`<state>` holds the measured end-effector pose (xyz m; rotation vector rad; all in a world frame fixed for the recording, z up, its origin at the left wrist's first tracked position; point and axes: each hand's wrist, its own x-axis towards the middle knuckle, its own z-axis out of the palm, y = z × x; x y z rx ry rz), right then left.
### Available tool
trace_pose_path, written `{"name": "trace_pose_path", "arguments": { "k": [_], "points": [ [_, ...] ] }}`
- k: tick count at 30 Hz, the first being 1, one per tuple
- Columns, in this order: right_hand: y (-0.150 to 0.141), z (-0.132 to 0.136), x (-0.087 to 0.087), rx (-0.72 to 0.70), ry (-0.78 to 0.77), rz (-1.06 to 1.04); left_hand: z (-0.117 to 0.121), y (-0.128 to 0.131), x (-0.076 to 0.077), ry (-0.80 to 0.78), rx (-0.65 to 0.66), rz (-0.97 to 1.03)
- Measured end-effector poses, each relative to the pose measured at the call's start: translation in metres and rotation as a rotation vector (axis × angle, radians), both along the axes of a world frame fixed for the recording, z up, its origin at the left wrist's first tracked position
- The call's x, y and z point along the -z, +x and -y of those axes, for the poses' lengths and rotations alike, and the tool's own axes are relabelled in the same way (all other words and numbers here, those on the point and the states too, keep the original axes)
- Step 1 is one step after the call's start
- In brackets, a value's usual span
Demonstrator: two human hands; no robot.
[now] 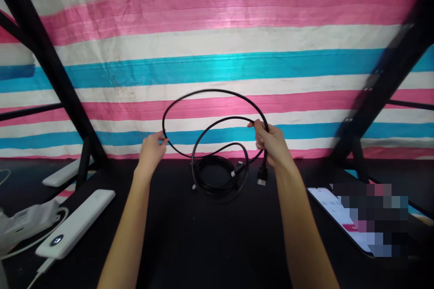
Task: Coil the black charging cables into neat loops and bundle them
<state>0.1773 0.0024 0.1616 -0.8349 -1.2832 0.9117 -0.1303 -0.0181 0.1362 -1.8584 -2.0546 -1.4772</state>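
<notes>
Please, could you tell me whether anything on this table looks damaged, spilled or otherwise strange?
No spill or damage is visible. One oddity: at the right, coloured square blocks hide part of the phone, probably image masking rather than a real object. The black cable looped between left hand and right hand shows no visible break.

Bare to the edge of view, two arms reach forward — the left forearm point(130, 216) slanting up and inward, the right forearm point(300, 216) leaning in from the other side. The left hand point(153, 150) is raised, thumb and forefinger meeting in a light pinch. Well apart from it, the right hand point(273, 142) — slightly higher — tilts inward at the wrist, its fingers point(259, 132) curled into a grip.
</notes>
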Motion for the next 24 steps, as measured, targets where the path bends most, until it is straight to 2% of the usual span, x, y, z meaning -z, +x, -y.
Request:
{"name": "trace_pose_path", "arguments": {
  "k": [3,5,6,8,10,12,17,21,24],
  "points": [
    [-0.006,-0.006,0.005,0.0,-0.015,-0.043,0.001,0.034,-0.006,0.253,0.226,0.006],
    [-0.007,-0.009,0.008,-0.029,-0.026,-0.053,0.004,0.057,-0.006,0.403,0.268,0.039],
    [-0.008,-0.01,0.009,-0.044,-0.03,-0.058,0.006,0.067,-0.005,0.423,0.295,0.076],
    [-0.007,-0.009,0.008,-0.057,-0.032,-0.071,0.009,0.083,0.0,0.264,0.477,0.174],
    [-0.007,-0.004,0.005,-0.041,-0.022,-0.068,0.011,0.092,0.005,-0.038,0.702,0.272],
    [-0.009,0.002,0.001,-0.017,-0.005,-0.04,0.012,0.099,0.009,-0.228,0.803,0.365],
    [-0.015,0.015,-0.006,-0.022,0.038,-0.004,0.017,0.106,0.002,-0.154,0.811,0.622],
    [-0.014,0.024,-0.01,-0.192,-0.008,0.151,0.021,0.084,-0.013,-0.114,0.775,0.821],
    [-0.011,0.032,-0.013,-0.305,0.048,0.349,0.025,0.064,-0.022,-0.065,0.733,0.946]
  ]
}}
